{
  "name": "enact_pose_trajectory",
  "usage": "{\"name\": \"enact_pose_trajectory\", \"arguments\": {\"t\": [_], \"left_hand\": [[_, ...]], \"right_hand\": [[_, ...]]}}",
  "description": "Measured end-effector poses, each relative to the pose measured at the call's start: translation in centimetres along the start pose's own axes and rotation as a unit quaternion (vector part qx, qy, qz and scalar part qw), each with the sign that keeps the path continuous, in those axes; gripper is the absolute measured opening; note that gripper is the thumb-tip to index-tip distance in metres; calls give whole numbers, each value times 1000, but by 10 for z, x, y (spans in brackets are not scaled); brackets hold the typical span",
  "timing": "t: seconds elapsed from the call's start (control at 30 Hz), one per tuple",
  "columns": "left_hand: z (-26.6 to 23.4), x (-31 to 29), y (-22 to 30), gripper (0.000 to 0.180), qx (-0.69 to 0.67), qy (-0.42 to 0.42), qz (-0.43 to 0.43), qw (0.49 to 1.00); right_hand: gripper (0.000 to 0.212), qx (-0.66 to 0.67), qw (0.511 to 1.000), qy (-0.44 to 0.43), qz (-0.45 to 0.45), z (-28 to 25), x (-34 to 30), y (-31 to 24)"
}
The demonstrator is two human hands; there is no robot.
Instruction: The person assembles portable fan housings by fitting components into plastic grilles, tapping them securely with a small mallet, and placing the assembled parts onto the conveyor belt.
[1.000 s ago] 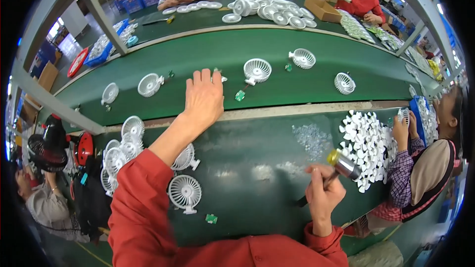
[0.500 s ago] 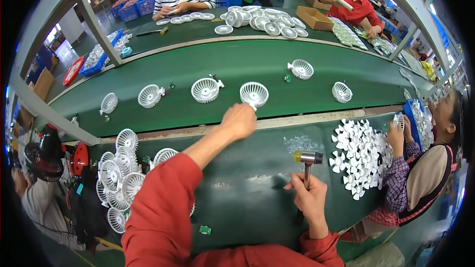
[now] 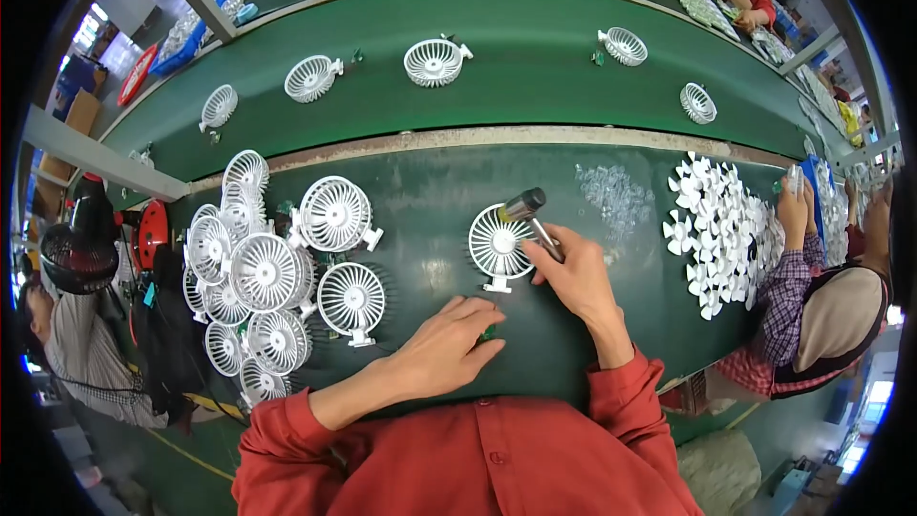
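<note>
A white round fan grille (image 3: 497, 244) lies flat on the dark green bench in front of me. My right hand (image 3: 573, 272) grips a small hammer (image 3: 527, 210) whose head rests at the grille's upper right edge. My left hand (image 3: 444, 349) lies on the bench below the grille, fingers curled over a small green part (image 3: 488, 333). Left of it stands a pile of several white fan grilles (image 3: 272, 272).
A green conveyor belt (image 3: 535, 86) runs behind the bench with single white grilles (image 3: 435, 60) spaced along it. White fan blades (image 3: 721, 229) are heaped at the right, where another person's hands (image 3: 793, 215) work. Small clear parts (image 3: 616, 193) lie near the belt edge.
My left hand has drawn back from the belt edge to the bench near me. A grille now lies before me, and my right hand has brought the hammer onto it.
</note>
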State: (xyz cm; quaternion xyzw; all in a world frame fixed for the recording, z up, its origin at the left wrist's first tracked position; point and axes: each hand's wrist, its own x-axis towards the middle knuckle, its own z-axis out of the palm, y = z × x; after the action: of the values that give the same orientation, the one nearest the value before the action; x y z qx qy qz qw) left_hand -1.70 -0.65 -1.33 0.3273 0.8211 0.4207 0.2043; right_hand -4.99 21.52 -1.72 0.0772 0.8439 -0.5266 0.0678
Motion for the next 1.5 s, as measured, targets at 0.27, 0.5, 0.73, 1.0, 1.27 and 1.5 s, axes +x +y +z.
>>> {"name": "enact_pose_trajectory", "arguments": {"t": [0.27, 0.5, 0.73, 1.0, 1.27, 1.5], "left_hand": [[-2, 1, -14, 35, -405, 141, -203, 880], [1, 24, -4, 48, -626, 90, -204, 747], [3, 26, -4, 25, -672, 98, -152, 718], [6, 26, -7, 23, -734, 141, -139, 649], [1, 28, -13, 27, -704, 144, -153, 678], [-10, 24, -13, 22, -647, 160, -149, 731]], "right_hand": [[24, -39, 999, 25, 1, 5, -10, -18], [29, -59, 996, 52, -32, 0, -16, -50], [29, -75, 994, 50, -68, 3, -15, -68], [24, 85, 996, -27, 15, 18, -47, -22], [36, 111, 991, -71, -5, 17, -48, -16], [21, -105, 985, -1, -135, 14, -44, -41]]}}
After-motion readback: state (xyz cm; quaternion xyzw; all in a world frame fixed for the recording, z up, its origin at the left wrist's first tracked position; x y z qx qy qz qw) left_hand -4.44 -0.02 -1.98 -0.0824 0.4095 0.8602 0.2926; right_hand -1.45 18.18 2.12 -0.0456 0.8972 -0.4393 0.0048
